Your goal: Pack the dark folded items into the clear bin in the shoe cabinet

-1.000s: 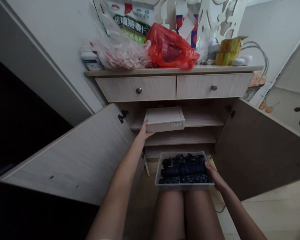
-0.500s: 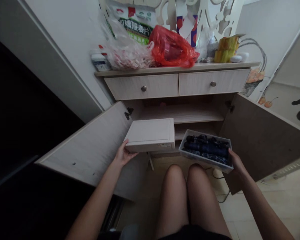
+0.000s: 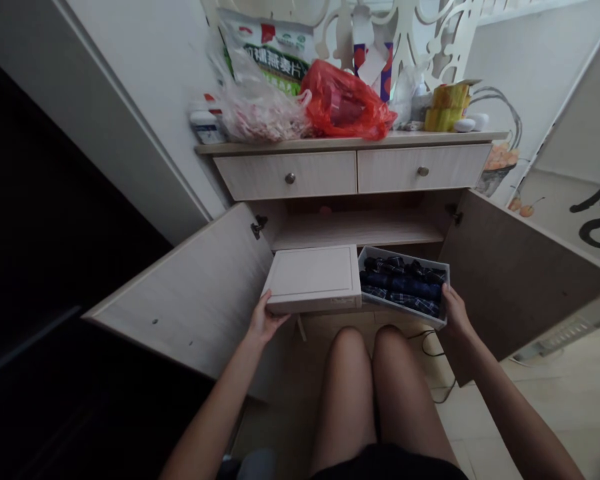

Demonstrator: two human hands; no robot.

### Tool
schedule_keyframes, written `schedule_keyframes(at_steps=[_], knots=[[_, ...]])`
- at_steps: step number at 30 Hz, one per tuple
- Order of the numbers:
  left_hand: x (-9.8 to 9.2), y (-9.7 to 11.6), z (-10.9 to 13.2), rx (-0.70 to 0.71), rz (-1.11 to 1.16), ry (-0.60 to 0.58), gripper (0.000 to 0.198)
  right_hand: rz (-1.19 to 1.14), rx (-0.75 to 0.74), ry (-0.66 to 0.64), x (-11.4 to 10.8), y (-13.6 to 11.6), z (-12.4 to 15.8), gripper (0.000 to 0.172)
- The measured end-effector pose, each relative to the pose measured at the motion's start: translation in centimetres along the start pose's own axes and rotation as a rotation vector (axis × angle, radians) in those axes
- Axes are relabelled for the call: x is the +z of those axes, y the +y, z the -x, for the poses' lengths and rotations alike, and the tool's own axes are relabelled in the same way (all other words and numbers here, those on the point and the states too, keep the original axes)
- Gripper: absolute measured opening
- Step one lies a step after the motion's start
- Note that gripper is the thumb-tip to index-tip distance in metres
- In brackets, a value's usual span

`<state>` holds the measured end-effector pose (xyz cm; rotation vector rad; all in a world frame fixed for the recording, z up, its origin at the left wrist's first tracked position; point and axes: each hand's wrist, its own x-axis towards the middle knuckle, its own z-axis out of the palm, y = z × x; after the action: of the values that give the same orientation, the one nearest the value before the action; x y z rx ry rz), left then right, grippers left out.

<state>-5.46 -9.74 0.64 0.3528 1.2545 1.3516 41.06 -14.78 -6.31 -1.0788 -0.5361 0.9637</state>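
Observation:
My left hand [image 3: 266,320] grips the near left corner of a flat white box [image 3: 313,275], thumb on its side and fingers beneath. My right hand [image 3: 455,308] is closed on the right end of a translucent plastic bin [image 3: 410,313]. Rolled dark blue plaid umbrellas or cloth bundles [image 3: 403,283] lie in that bin; which of the two I cannot tell. Both containers are held side by side above my knees, in front of the open cabinet [image 3: 360,230]. The box's right edge meets or overlaps the bin's left end.
Cabinet doors stand open at the left [image 3: 190,287] and right [image 3: 520,287]. Two closed drawers [image 3: 285,177] sit above the shelf. On the cabinet top are a red plastic bag [image 3: 347,103], a clear bag [image 3: 270,117] and a yellow package [image 3: 446,110]. A cable [image 3: 445,397] lies on the floor.
The white box has moved right and slightly down, the bin left and slightly up. The gap between them has closed. Both hands keep their holds, and the camera view has shifted a little.

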Motion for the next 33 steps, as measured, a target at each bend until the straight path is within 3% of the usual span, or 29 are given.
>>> schedule_keyframes(at_steps=[6, 12, 21, 29, 33], knots=[[-0.5, -0.1, 0.0, -0.049, -0.031, 0.037, 0.042, -0.013, 0.220, -0.067, 0.3, -1.5, -0.1, 0.034], [-0.6, 0.1, 0.7, -0.041, -0.038, 0.038, 0.043, 0.032, 0.301, -0.111, 0.0, -2.6, -1.6, 0.030], [0.4, -0.5, 1.8, -0.060, -0.043, 0.013, 0.045, 0.074, 0.323, -0.205, 0.6, -3.0, -2.9, 0.036], [3.1, -3.5, 3.0, -0.080, -0.063, -0.030, 0.043, 0.095, 0.277, -0.267, 3.8, -1.2, -2.2, 0.036], [4.8, -5.1, 3.5, -0.088, -0.053, -0.020, 0.044, 0.133, 0.185, -0.261, 5.7, 0.2, -2.0, 0.039]])
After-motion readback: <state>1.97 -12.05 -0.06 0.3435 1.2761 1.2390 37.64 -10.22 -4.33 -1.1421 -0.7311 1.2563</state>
